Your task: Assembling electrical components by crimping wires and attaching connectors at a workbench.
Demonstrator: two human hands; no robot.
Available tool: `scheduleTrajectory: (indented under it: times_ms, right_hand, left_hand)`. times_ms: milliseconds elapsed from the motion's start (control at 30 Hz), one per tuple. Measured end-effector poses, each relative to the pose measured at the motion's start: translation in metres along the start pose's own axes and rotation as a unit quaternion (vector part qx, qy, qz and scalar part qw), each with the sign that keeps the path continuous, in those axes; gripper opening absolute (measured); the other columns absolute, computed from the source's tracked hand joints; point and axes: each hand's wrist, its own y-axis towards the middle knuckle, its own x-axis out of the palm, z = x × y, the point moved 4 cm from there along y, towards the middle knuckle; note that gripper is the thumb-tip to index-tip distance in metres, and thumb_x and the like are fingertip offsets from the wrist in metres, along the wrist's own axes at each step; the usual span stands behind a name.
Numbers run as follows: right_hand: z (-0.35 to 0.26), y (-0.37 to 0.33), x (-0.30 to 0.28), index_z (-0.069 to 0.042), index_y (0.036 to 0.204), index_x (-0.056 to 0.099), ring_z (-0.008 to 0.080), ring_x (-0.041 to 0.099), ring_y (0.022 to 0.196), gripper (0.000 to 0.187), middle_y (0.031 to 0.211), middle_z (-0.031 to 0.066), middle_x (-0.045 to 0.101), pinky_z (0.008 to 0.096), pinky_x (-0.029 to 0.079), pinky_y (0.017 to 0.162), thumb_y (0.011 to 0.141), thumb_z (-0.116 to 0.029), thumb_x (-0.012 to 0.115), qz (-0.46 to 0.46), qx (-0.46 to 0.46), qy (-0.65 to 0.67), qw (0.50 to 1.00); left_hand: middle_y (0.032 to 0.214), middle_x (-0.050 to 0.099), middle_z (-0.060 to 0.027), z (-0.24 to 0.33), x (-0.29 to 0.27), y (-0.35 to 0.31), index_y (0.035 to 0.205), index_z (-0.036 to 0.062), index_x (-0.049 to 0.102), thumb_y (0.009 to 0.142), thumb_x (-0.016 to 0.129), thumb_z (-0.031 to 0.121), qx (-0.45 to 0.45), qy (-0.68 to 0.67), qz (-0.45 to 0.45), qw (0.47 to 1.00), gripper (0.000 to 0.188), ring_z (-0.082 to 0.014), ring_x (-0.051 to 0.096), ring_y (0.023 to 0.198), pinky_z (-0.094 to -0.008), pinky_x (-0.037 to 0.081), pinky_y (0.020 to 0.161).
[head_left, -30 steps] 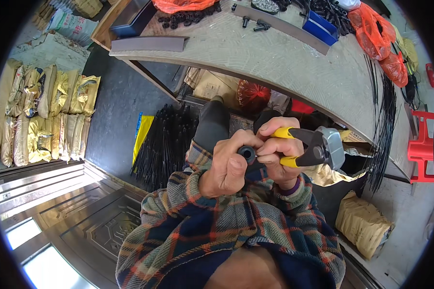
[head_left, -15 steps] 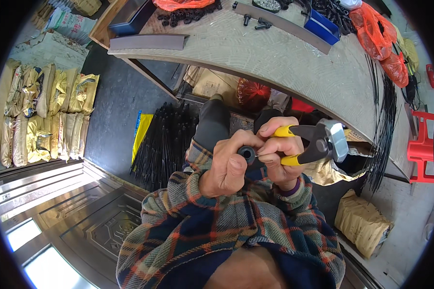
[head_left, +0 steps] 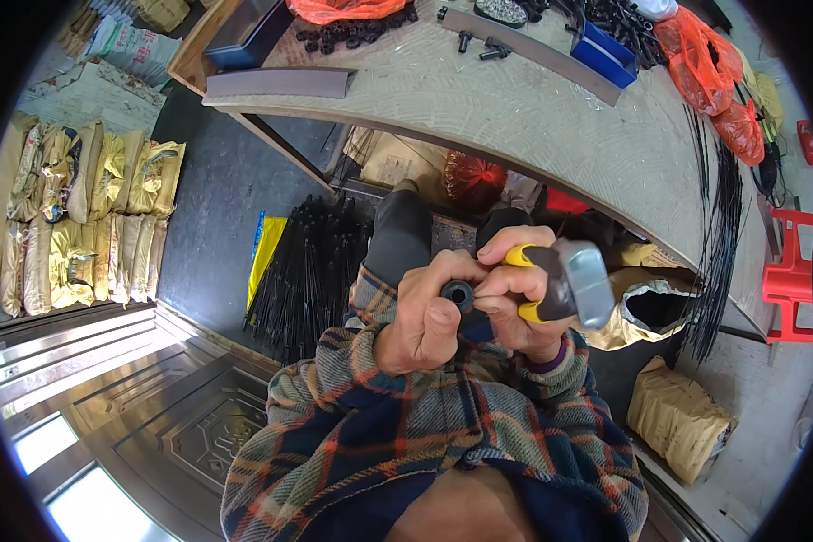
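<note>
The tool (head_left: pixel 565 282) has tilted down, its jaws now hidden.

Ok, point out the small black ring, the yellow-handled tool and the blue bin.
small black ring (head_left: pixel 458 294), head view, on its front rim.
yellow-handled tool (head_left: pixel 587 282), head view, on its grey metal head.
blue bin (head_left: pixel 608 56), head view, on its side wall.

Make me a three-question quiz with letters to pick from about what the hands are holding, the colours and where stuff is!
1. Where is the red stool?
A. right of the workbench
B. on the sacks
C. under the door

2. What colour are the handles of the pliers?
A. green
B. yellow
C. white

3. What is the left hand doing?
A. lying flat open
B. waving
C. pinching a small black ring

Answers: 1 A, it stands at the picture's right edge. 2 B, yellow shows in the right hand. 3 C, fingers close on the ring.
</note>
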Motion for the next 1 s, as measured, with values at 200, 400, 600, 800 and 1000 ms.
scheduleTrajectory:
  times_ms: [200,400,600,800,1000]
  right_hand:
    - [0.005,-0.010,0.021,-0.004,0.079,0.058,0.0190,0.050,0.082,0.016,0.096,0.0142,0.051,0.0298,0.042,0.072,0.081,-0.019,0.064,0.118,0.030,0.005,0.993]
    - [0.008,-0.001,0.008,0.001,0.084,0.060,0.0236,0.055,0.078,0.014,0.098,0.0162,0.054,0.0287,0.045,0.065,0.074,-0.007,0.066,0.008,0.041,-0.093,0.995]
    - [-0.009,-0.002,-0.042,0.000,0.085,0.060,0.0223,0.053,0.069,0.023,0.093,0.0112,0.054,0.0303,0.043,0.056,0.063,0.001,0.064,-0.217,-0.040,-0.431,0.875]
    - [-0.010,0.010,-0.039,-0.002,0.094,0.062,0.0216,0.055,0.077,0.027,0.098,0.0091,0.053,0.0315,0.043,0.065,0.067,-0.003,0.060,-0.275,-0.046,-0.449,0.849]
    - [-0.013,0.016,-0.044,-0.003,0.112,0.056,0.0236,0.051,0.100,0.039,0.111,0.0102,0.048,0.0420,0.036,0.093,0.073,-0.008,0.055,-0.265,-0.046,-0.535,0.801]
  left_hand:
    - [0.072,0.051,-0.0130,-0.010,-0.004,0.000,0.093,-0.0050,0.049,0.093,0.031,0.042,0.023,0.037,0.016,0.999,0.051,-0.0211,0.049,0.055,-0.0292,0.038,0.052]
    - [0.067,0.046,-0.0044,-0.031,-0.022,-0.003,0.091,-0.0020,0.054,0.092,0.023,0.053,-0.065,-0.034,0.068,0.995,0.063,-0.0079,0.040,0.053,-0.0241,0.030,0.048]
    - [0.070,0.048,-0.0059,-0.035,-0.028,-0.003,0.092,-0.0027,0.053,0.091,0.024,0.053,-0.079,-0.061,0.036,0.994,0.063,-0.0086,0.041,0.057,-0.0241,0.032,0.051]
    - [0.077,0.049,-0.0088,-0.034,-0.021,-0.005,0.090,-0.0035,0.050,0.086,0.026,0.062,-0.114,-0.007,0.034,0.993,0.070,-0.0108,0.046,0.065,-0.0244,0.038,0.060]
    - [0.084,0.051,-0.0081,-0.031,-0.013,-0.003,0.095,-0.0039,0.052,0.084,0.028,0.065,-0.145,-0.002,0.028,0.989,0.074,-0.0085,0.047,0.066,-0.0211,0.038,0.057]
